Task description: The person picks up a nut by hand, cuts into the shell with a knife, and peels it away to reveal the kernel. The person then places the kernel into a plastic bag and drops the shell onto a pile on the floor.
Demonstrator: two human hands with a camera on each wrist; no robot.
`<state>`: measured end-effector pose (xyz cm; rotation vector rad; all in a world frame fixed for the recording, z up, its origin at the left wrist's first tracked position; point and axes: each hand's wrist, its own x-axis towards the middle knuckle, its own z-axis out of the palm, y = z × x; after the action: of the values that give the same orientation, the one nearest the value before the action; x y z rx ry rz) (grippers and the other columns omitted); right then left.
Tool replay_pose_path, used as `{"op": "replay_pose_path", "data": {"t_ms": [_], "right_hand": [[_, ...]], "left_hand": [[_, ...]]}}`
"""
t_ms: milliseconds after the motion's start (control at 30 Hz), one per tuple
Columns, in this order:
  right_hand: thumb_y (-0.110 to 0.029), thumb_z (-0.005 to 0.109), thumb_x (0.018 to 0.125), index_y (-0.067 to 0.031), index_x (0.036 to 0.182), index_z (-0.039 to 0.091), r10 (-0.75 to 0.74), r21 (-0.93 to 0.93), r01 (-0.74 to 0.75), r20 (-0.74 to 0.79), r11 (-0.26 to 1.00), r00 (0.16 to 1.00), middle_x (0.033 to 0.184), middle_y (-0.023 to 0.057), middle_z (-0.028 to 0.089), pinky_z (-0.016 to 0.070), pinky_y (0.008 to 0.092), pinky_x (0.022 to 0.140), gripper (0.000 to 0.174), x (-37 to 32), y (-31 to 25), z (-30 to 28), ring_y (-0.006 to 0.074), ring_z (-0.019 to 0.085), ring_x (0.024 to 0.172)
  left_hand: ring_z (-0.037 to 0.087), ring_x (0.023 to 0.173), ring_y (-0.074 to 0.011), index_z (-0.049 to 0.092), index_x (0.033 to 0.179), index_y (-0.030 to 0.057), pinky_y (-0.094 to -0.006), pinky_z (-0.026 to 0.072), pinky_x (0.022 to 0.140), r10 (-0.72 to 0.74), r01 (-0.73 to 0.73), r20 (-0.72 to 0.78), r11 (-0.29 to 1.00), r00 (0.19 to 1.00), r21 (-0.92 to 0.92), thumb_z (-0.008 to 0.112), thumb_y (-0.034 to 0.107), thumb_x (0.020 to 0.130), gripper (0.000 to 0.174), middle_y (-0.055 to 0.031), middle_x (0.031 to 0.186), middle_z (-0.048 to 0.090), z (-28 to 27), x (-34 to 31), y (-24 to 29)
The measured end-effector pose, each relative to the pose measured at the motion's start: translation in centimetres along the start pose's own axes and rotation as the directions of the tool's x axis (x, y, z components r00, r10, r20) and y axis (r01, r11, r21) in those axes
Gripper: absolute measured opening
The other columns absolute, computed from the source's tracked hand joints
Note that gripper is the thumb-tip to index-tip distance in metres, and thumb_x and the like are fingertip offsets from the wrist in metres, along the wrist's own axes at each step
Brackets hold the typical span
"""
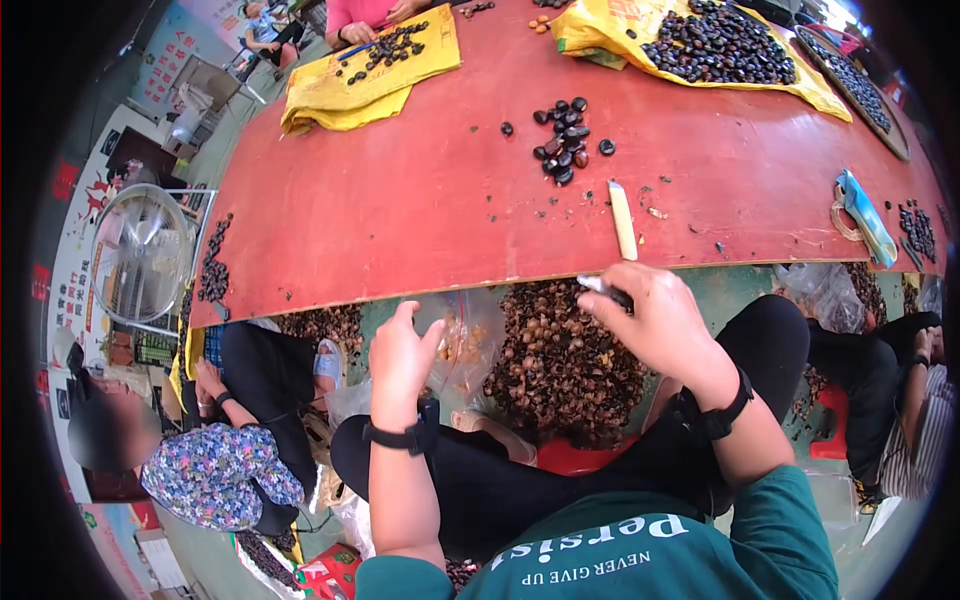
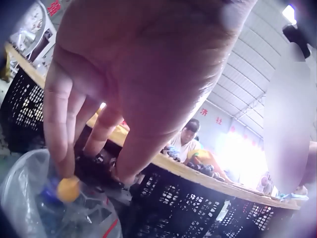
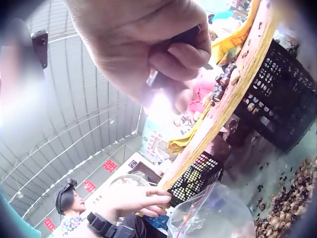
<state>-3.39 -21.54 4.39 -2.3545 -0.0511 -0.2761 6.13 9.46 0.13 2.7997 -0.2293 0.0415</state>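
Note:
My left hand (image 1: 400, 350) is over a clear plastic bag (image 1: 462, 310) at the table's front edge, thumb and fingers apart. In the left wrist view a peeled yellow nut (image 2: 68, 189) shows right below its fingertips, over the mouth of the bag. My right hand (image 1: 660, 318) grips a small knife (image 3: 185, 37), its dark handle in the curled fingers and its short metal blade pointing out past the thumb. Beyond that hand, a pale yellow stick-like tool (image 1: 622, 222) lies on the red table (image 1: 400, 220). Dark shiny nuts (image 1: 565, 140) sit in a loose pile farther back.
Under the table edge lies a heap of brown shells (image 1: 560, 370). Yellow sacks (image 1: 430, 60) with more dark nuts are at the back. A light blue pouch-like item (image 1: 868, 220) lies at the right. People sit left and right; a fan (image 1: 143, 250) stands left.

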Motion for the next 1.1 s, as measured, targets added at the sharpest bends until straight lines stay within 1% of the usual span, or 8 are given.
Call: {"op": "replay_pose_path", "data": {"t_ms": [100, 200, 300, 500, 700, 1000, 1033, 1100], "right_hand": [[-0.028, 0.070, 0.090, -0.0037, 0.090, 0.060, 0.050, -0.161, -0.085, -0.213, 0.983, 0.976, 0.086, 0.0164, 0.065, 0.0530, 0.0485, 0.067, 0.026, 2.0, 2.4, 0.7, 0.0392, 0.068, 0.077], [-0.032, 0.070, 0.090, -0.0070, 0.100, 0.058, 0.142, -0.296, -0.229, -0.288, 0.927, 0.947, 0.097, 0.0147, 0.065, 0.0557, 0.0485, 0.069, 0.029, 3.8, 4.5, 1.5, 0.0388, 0.069, 0.079], [-0.035, 0.070, 0.090, -0.0082, 0.107, 0.058, 0.254, -0.330, -0.338, -0.274, 0.881, 0.928, 0.101, 0.0146, 0.064, 0.0557, 0.0495, 0.071, 0.034, 4.7, 5.7, 1.7, 0.0388, 0.069, 0.083], [-0.026, 0.069, 0.088, -0.0064, 0.107, 0.056, 0.247, -0.233, -0.305, -0.246, 0.923, 0.937, 0.094, 0.0182, 0.069, 0.0547, 0.0505, 0.074, 0.031, 4.9, 7.4, 2.4, 0.0395, 0.069, 0.086], [-0.022, 0.062, 0.089, -0.0061, 0.100, 0.055, 0.240, -0.235, -0.292, -0.225, 0.927, 0.944, 0.089, 0.0189, 0.069, 0.0550, 0.0519, 0.071, 0.021, 4.5, 6.7, 2.4, 0.0419, 0.069, 0.078], [-0.020, 0.062, 0.086, -0.0066, 0.103, 0.058, 0.237, -0.004, -0.249, -0.292, 0.969, 0.927, 0.088, 0.0189, 0.070, 0.0539, 0.0523, 0.072, 0.022, 4.1, 6.3, 2.7, 0.0415, 0.068, 0.080], [-0.019, 0.062, 0.086, -0.0070, 0.103, 0.058, 0.228, 0.015, -0.235, -0.298, 0.972, 0.927, 0.087, 0.0187, 0.070, 0.0538, 0.0523, 0.072, 0.022, 4.1, 6.1, 2.8, 0.0414, 0.068, 0.080], [-0.019, 0.062, 0.086, -0.0086, 0.105, 0.059, 0.227, 0.029, -0.228, -0.259, 0.973, 0.939, 0.087, 0.0181, 0.070, 0.0540, 0.0520, 0.073, 0.022, 4.1, 5.6, 3.1, 0.0411, 0.068, 0.081]], "left_hand": [[0.074, 0.082, -0.0298, 0.068, 0.112, 0.0062, -0.0390, 0.0561, 0.075, 0.124, -0.117, 0.002, 0.942, 0.992, -0.315, 0.075, 0.032, 0.087, 0.036, -0.0154, 0.098, 0.074, -2.7, 0.5, 5.6], [0.074, 0.082, -0.0207, 0.067, 0.112, 0.0012, -0.0322, 0.0564, 0.076, 0.373, -0.331, 0.024, 0.851, 0.927, -0.408, 0.074, 0.022, 0.089, 0.031, -0.0139, 0.101, 0.074, -4.3, 3.1, 11.0], [0.072, 0.085, -0.0283, 0.066, 0.102, 0.0066, -0.0398, 0.0560, 0.074, 0.457, -0.452, -0.059, 0.839, 0.888, -0.303, 0.073, 0.025, 0.088, 0.024, -0.0116, 0.095, 0.073, -2.1, 7.6, 13.8], [0.070, 0.089, -0.0301, 0.064, 0.102, 0.0092, -0.0437, 0.0551, 0.076, 0.419, -0.440, -0.172, 0.890, 0.892, -0.117, 0.073, 0.028, 0.088, 0.025, -0.0100, 0.093, 0.073, 4.0, 14.8, 15.8], [0.070, 0.088, -0.0300, 0.063, 0.100, 0.0080, -0.0422, 0.0554, 0.076, 0.286, -0.293, -0.061, 0.935, 0.956, -0.201, 0.073, 0.030, 0.086, 0.028, -0.0105, 0.092, 0.073, 5.4, 16.1, 17.0], [0.069, 0.078, -0.0204, 0.064, 0.110, 0.0038, -0.0340, 0.0566, 0.075, 0.527, -0.471, 0.009, 0.767, 0.850, -0.436, 0.068, 0.011, 0.085, 0.026, -0.0100, 0.094, 0.067, 3.8, 13.4, 13.4], [0.067, 0.079, -0.0157, 0.065, 0.111, 0.0034, -0.0303, 0.0549, 0.075, 0.531, -0.461, 0.037, 0.765, 0.846, -0.450, 0.069, 0.009, 0.086, 0.026, -0.0088, 0.097, 0.067, 3.3, 12.5, 13.1], [0.067, 0.080, -0.0161, 0.065, 0.111, 0.0040, -0.0303, 0.0547, 0.074, 0.506, -0.435, 0.083, 0.804, 0.859, -0.406, 0.069, 0.009, 0.085, 0.027, -0.0092, 0.096, 0.067, 2.6, 11.1, 12.8]]}}
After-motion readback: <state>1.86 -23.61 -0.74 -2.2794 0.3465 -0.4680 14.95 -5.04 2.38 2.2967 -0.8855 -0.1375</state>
